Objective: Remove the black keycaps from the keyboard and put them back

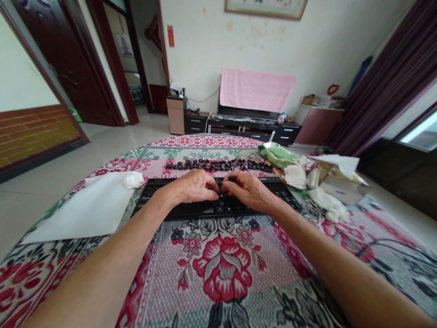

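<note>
A black keyboard (pixel 191 210) lies flat on the table, with some of its key places looking bare. Over its middle, my left hand (pixel 196 187) is closed, thumb and bent fingers down at the keys; whatever lies between the fingertips is hidden. Just to the right, my right hand (pixel 247 189) pinches a small black keycap (pixel 232 178) between thumb and forefinger, slightly above the keyboard. Behind the keyboard stretches a long row of loose black keycaps (pixel 211 165), several of them heaped together.
White paper (pixel 85 207) with a crumpled tissue (pixel 134 180) lies left of the keyboard. To the right are a green packet (pixel 282 155), a tissue box (pixel 344 187) and a crumpled white cloth (pixel 329 205). A black cable (pixel 392 240) crosses the floral tablecloth (pixel 225 269).
</note>
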{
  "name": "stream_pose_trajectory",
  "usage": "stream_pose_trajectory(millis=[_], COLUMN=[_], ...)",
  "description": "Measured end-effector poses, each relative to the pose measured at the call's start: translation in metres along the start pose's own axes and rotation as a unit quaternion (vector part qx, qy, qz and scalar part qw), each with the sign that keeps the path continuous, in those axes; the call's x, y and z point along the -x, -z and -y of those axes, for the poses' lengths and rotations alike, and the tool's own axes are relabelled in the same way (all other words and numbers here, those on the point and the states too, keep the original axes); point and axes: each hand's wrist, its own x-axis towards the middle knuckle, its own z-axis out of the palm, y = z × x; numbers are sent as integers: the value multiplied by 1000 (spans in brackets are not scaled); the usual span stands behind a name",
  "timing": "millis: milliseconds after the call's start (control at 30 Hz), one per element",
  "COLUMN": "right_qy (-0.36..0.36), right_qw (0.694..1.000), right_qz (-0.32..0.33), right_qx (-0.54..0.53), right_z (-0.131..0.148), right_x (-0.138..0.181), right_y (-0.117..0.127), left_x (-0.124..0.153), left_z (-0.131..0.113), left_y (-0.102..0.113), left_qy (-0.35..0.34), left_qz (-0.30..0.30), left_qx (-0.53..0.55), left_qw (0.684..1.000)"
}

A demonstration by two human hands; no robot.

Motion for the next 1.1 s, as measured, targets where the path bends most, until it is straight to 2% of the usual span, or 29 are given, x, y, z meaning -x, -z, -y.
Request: stream_pose_trajectory(millis=[167,333,600,767,967,1100], right_qy=[-8,-13,-44,-31,-11,-9], right_qw=[998,995,977,977,978,976], right_qz=[-60,-92,-121,-104,-112,-111], right_qx=[-16,-40,-170,-184,-178,-185], right_z=[-4,-7,-14,-11,-3,-3], right_x=[0,0,1,1,1,2], right_y=[-9,-15,-13,-10,-3,-6], left_x=[-2,-2,0,0,-2,-2], left_z=[-3,-1,-3,-4,-13,-14], left_y=[-13,-18,-17,-14,-11,-16], left_qy=[-12,-12,12,13,-9,-21], left_qz=[-14,-28,-1,-6,-60,-92], left_qx=[-39,-49,-37,-18,-22,-61], left_qw=[999,998,999,1000,998,994])
